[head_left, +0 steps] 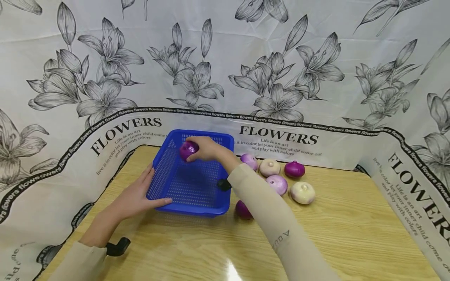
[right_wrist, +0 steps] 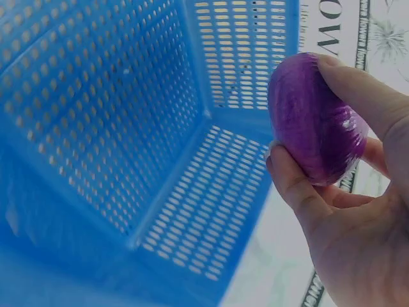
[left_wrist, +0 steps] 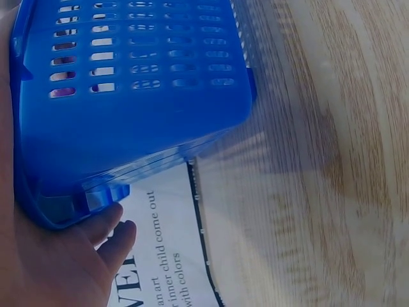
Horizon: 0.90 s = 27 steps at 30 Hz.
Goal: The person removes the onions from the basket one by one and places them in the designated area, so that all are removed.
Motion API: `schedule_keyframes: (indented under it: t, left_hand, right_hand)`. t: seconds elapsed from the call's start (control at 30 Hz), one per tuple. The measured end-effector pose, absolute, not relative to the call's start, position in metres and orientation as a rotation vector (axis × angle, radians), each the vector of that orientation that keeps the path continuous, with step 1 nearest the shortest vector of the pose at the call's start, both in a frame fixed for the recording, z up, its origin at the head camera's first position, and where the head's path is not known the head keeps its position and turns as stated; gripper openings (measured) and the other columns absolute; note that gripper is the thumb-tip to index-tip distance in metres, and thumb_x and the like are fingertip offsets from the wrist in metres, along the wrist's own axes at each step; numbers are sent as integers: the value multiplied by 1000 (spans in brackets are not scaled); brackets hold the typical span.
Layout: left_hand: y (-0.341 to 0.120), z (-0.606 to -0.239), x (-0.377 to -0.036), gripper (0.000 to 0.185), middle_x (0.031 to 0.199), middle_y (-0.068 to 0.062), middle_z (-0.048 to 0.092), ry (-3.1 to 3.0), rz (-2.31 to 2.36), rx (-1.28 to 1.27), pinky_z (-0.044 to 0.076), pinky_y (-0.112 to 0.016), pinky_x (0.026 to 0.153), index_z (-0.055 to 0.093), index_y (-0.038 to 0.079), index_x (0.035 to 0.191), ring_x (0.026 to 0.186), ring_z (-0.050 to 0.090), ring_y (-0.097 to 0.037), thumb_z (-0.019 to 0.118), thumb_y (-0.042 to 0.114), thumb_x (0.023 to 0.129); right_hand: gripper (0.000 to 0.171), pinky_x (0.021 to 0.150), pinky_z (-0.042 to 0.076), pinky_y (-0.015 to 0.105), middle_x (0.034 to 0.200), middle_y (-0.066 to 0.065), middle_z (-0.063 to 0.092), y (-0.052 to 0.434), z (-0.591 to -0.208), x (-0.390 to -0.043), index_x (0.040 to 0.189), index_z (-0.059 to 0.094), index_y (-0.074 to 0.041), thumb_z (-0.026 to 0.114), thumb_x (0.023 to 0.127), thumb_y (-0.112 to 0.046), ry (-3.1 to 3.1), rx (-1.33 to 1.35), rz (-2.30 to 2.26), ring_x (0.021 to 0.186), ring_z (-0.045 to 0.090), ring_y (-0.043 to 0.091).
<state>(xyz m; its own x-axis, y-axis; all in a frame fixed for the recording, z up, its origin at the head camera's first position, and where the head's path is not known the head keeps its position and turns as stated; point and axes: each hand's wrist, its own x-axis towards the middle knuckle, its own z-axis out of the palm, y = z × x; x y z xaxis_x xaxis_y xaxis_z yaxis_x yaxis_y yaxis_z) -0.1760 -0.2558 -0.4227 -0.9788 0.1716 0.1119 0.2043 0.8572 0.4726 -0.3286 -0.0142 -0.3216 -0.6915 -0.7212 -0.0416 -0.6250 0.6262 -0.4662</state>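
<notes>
A purple onion (head_left: 188,151) is held by my right hand (head_left: 204,148) over the far left part of a blue plastic basket (head_left: 197,210). In the right wrist view, thumb and fingers wrap the onion (right_wrist: 313,118), and the perforated basket walls (right_wrist: 102,109) lie beside it. My left hand (head_left: 135,199) grips the basket's near left corner, its thumb over the rim and its other fingers along the left side. The left wrist view has the basket's outer wall (left_wrist: 134,121) close up, with fingertips (left_wrist: 118,246) under the rim. No onion shows on the visible basket floor.
Right of the basket lie several onions: a dark purple one (head_left: 294,169), white ones (head_left: 302,192) and pale purple ones (head_left: 276,185). Another purple onion (head_left: 243,210) is partly behind my right sleeve. A flower-printed cloth (head_left: 225,86) encloses the back and sides of the wooden table (head_left: 351,226).
</notes>
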Motion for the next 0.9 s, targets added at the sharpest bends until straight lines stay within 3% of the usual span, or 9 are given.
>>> schedule_keyframes:
  t: [0.3, 0.6, 0.9]
  left_hand:
    - [-256, -419, -176, 126, 172, -14, -1, -2959, -738, -311, 31, -73, 110, -2, 9, 165, 150, 21, -52, 67, 75, 83]
    - [-253, -420, -172, 127, 172, -14, -4, -2983, -756, -301, 29, -73, 111, -1, 5, 164, 149, 20, -54, 67, 75, 83]
    - [-253, -420, -172, 127, 171, -14, -6, -2987, -744, -315, 27, -74, 112, -1, 2, 163, 150, 18, -54, 66, 74, 84]
  right_hand:
    - [73, 104, 50, 43, 139, 14, 60, 29, -302, -308, 151, 49, -10, 81, 89, -31, 2708, -1156, -709, 127, 57, 31]
    - [74, 94, 55, 40, 129, 15, 65, 86, -327, -277, 149, 52, -9, 84, 86, -32, 2666, -1052, -980, 110, 66, 26]
    - [75, 100, 52, 46, 143, 10, 58, 142, -354, -262, 152, 50, -18, 83, 87, -37, 2654, -899, -1116, 118, 63, 28]
